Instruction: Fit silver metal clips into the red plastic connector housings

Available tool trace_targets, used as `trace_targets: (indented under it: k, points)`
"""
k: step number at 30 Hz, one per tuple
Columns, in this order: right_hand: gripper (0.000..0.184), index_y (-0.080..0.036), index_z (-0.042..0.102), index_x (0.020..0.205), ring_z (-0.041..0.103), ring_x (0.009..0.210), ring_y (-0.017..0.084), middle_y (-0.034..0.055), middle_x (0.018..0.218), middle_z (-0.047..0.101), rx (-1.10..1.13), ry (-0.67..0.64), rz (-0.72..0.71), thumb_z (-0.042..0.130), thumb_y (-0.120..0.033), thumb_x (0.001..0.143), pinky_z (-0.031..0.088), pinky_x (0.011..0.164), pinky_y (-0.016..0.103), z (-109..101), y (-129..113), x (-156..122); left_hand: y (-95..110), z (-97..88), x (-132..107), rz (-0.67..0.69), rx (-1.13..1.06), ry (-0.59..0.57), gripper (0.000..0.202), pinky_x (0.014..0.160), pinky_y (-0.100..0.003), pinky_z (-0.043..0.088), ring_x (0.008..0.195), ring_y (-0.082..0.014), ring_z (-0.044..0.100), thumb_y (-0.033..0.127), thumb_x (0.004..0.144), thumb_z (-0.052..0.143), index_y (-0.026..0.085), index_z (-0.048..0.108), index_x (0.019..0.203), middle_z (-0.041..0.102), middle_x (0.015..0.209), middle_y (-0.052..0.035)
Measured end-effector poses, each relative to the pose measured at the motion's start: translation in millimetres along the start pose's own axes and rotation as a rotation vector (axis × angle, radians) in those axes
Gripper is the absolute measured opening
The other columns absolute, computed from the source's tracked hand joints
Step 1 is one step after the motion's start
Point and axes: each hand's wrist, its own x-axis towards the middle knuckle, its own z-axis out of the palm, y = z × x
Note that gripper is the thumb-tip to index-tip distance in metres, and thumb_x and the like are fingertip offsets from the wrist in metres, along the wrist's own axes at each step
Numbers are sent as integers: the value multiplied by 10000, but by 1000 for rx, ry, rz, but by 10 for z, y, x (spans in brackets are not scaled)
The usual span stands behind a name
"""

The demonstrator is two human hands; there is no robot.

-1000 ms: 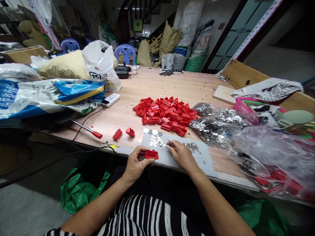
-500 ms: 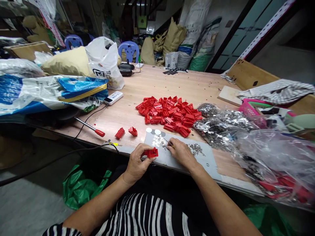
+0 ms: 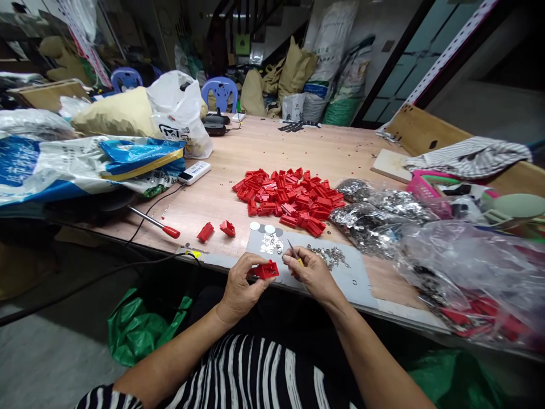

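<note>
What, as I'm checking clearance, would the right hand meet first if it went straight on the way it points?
Probably the pile of small shiny pieces on the gray sheet, ahead and leftward of the right hand. The hand's height is unclear, so it might pass above them.

And here the pale wood tabletop (image 3: 264, 142) is seen stretched toward the back of the room, its surface brushed with a soft sheen. Just beyond, a blue chair (image 3: 219, 91) is parked at the far edge; a second blue seat (image 3: 126, 78) is glimpsed farther left. Brown sacks (image 3: 296, 71) are bunched beside a tall white sack (image 3: 338, 45), near the light wall (image 3: 378, 25). Behind, a stair railing (image 3: 237, 23) is half swallowed by gloom. Off right, a glass door (image 3: 411, 71) is set in dark framing. Below left, grey floor (image 3: 42, 352) is dimly lit.
</note>
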Motion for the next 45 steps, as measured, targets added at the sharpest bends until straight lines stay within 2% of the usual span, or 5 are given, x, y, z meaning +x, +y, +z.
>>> trace_targets:
  k: [4,19,27,33,45]
  points:
    - [310,-192,557,790,320,465,76,-69,564,411,209,-63,84,659,-483,757,252,449,229,90,17,-60,31,26,-21,26,18,-7,233,718,-262,546,881,-156,606,221,769,699,200,607,982,601,943,-45]
    - [373,-205,537,818,276,476,74,-66,596,386,332,25,88,679,-537,725,222,444,226,170,95,-208,137,75,0,293,168,-7,259,761,-306,524,857,-168,601,124,771,660,209,588,1004,627,899,-45]
    - [284,-203,547,792,423,620,125,-18,702,498,127,62,-46,632,-474,792,363,583,259,169,186,-238,126,63,-16,317,180,5,266,757,-306,532,858,-167,610,124,772,660,208,593,1016,627,912,-50]
    - [261,-215,497,732,414,608,134,-32,659,470,25,98,-21,609,-441,802,348,580,266,183,161,-271,87,77,-44,346,210,-42,302,793,-323,551,908,-171,616,97,795,613,219,588,1070,626,969,-64]
    - [384,-207,458,778,239,473,60,-87,590,333,375,-148,168,657,-535,771,167,446,217,73,136,-257,82,38,-17,287,134,-64,266,786,-316,523,882,-172,614,156,796,660,213,597,1048,645,935,-51]
